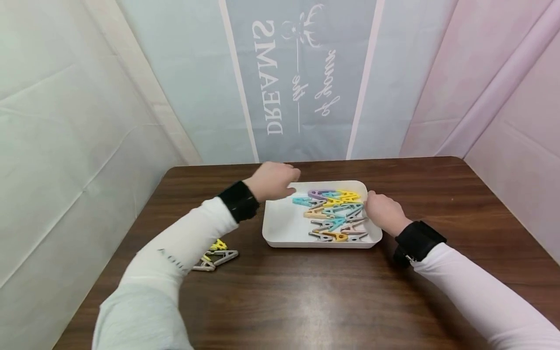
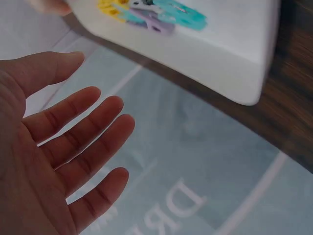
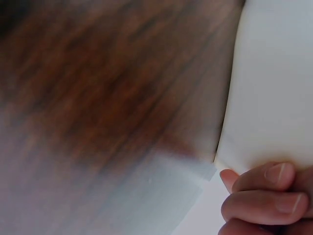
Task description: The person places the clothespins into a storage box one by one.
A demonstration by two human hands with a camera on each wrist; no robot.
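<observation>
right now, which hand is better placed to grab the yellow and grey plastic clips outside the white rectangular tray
Probably the left hand: open, empty and nearer the yellow and grey plastic clips, while the right hand grips the white tray.

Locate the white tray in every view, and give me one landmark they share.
Head: white tray just right of centre, slightly below mid-height.
Left wrist: white tray across the top, cut off above.
Right wrist: white tray along the right side, cut off.
Shared landmark: brown wooden table.
</observation>
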